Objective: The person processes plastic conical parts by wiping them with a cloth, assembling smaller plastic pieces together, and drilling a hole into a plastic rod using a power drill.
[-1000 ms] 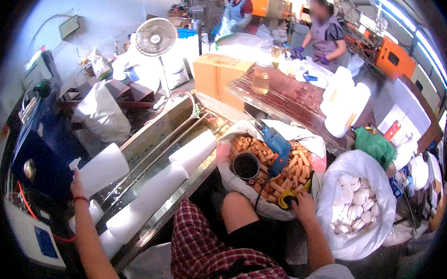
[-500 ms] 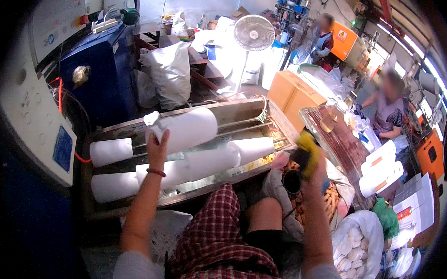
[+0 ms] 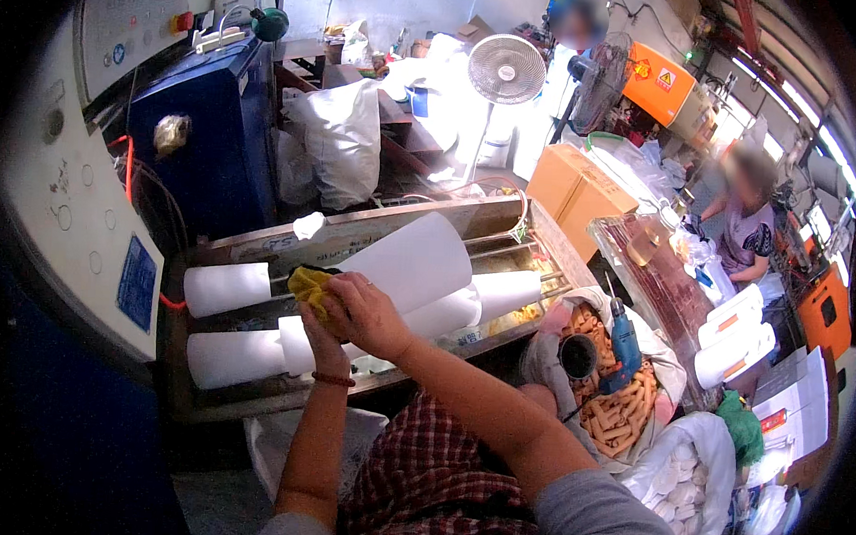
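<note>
A large white tapered cylinder (image 3: 414, 262) is tilted over a wooden trough (image 3: 225, 407), its wide end up and to the right. At its lower left end my left hand (image 3: 323, 347) is closed on it, with the fingers partly hidden by the other hand. My right hand (image 3: 374, 317) crosses over and presses a yellow cloth (image 3: 312, 290) against that same end. Inside the trough, more white cylinders lie in rows: one at the far left (image 3: 227, 289), one at the near left (image 3: 236, 358) and one at the right (image 3: 512, 294).
A blue power drill (image 3: 623, 345) and a dark cup (image 3: 578, 355) rest on a sack of orange-brown pieces (image 3: 621, 420). Beside it stands a sack of pale discs (image 3: 680, 484). A control cabinet (image 3: 81, 227) borders the left. Beyond the trough are a carton (image 3: 577, 193) and a fan (image 3: 506, 70).
My right hand has come from the right side to the cylinder's end, bringing the yellow cloth. The cylinder has shifted right and tilted more. The drill now shows on the sack.
</note>
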### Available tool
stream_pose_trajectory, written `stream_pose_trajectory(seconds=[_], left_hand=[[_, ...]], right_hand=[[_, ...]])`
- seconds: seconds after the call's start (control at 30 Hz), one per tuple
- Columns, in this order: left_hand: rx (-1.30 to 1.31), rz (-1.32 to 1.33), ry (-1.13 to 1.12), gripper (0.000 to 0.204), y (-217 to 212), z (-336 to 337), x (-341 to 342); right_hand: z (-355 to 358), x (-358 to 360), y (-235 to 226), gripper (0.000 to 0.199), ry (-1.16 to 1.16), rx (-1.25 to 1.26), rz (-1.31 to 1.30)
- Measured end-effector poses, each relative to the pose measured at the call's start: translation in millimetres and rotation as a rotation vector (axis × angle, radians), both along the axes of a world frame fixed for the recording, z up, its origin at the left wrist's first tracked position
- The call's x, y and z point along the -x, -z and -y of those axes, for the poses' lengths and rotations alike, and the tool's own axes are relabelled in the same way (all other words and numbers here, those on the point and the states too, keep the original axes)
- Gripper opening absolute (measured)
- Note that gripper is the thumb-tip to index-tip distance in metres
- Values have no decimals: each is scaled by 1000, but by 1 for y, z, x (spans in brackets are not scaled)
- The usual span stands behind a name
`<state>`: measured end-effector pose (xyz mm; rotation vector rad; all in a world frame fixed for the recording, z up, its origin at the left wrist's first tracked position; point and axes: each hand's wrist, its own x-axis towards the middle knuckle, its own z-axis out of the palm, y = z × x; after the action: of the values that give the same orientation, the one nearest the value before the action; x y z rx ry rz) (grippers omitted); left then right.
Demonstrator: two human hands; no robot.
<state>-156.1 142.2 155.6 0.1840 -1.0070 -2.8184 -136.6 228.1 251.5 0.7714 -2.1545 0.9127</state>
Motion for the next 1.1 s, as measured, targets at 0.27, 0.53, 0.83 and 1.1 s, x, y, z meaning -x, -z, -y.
stream_pose_trajectory(seconds=[0.27,0.53,0.83,1.1], left_hand=[[206,-23,-31,66,-8,20,-9],[611,-467,-17,27,-40,17,-41],[618,-290,-143,55,7,21,-29],[39,-83,216,76,-57,-25,-53]], right_hand=[[-73,-20,-12,43,211,-656,-164],[-112,28,-31,43,212,-580,618],[-72,-5,-61,43,147,-668,326],[-81,-64,16,52,272,-651,-176]])
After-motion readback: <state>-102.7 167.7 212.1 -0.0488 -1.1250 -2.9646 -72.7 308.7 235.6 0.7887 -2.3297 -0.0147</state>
